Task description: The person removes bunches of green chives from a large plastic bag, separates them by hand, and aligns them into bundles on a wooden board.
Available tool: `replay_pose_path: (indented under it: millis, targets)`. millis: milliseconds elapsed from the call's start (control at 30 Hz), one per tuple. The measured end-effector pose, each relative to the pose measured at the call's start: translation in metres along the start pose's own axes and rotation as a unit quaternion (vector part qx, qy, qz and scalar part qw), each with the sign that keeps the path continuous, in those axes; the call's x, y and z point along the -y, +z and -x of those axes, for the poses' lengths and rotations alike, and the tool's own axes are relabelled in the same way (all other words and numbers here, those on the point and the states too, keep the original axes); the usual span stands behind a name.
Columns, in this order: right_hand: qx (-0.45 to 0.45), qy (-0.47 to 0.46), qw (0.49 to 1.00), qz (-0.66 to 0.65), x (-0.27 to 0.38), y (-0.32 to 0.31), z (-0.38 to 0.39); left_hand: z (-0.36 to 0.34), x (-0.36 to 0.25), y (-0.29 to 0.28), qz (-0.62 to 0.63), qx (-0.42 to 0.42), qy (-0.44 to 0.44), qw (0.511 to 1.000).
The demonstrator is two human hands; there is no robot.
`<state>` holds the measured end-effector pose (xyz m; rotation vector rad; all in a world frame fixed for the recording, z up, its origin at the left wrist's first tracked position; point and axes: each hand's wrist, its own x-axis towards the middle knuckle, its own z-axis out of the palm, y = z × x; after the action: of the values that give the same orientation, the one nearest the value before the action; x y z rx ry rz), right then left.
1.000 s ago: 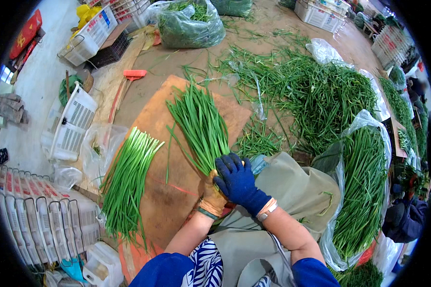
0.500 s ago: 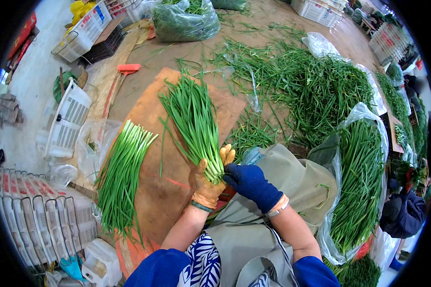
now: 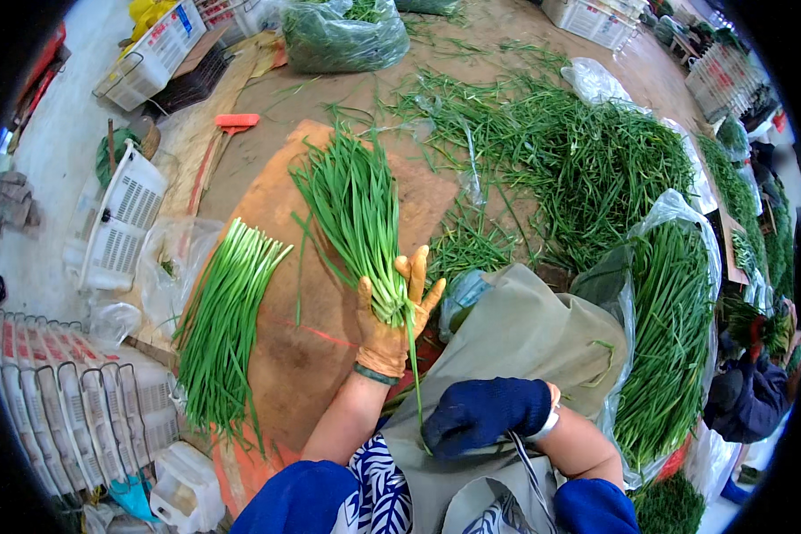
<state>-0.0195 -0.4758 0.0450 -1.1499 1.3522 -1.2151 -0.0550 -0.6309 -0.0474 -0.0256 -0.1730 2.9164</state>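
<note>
My left hand, in a tan-orange glove, cradles the pale cut end of a bunch of garlic chives, thumb on one side and some fingers stretched out on the other. The bunch's green leaves point away from me across a brown board. In a dark blue glove, my right hand is closed over my lap, nearer to me. It pinches the end of a thin chive blade that runs taut from the base of the bunch. Left of the bunch, another pile of chives lies with its pale ends away from me.
Loose chives are heaped beyond my right knee. An open plastic bag of chives stands at my right. White crates are along the left, with an orange-headed scraper on the floor. Another person is at the far right.
My right hand has moved from the base of the bunch toward me, drawing out a chive blade. My left hand's fingers have spread, and the bunch stays in it.
</note>
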Motion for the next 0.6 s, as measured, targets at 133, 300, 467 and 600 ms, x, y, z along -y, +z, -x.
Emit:
replay_pose_path:
  millis: [133, 300, 467, 600]
  targets:
    - [-0.298, -0.243, 0.922, -0.038, 0.044, -0.017, 0.048, -0.018, 0.006, 0.01, 0.013, 0.007, 0.001, 1.0]
    - [-0.463, -0.53, 0.638, -0.312, 0.032, -0.046, 0.088, -0.015, -0.001, 0.013, 0.032, 0.016, 0.015, 0.999]
    - [-0.394, 0.025, 0.918, -0.031, -0.011, -0.04, 0.045, -0.014, -0.005, 0.016, 0.007, 0.045, 0.002, 0.999]
    - [-0.149, 0.054, 0.985, 0.069, -0.009, -0.039, -0.035, -0.009, -0.005, 0.014, -0.011, 0.037, -0.011, 0.999]
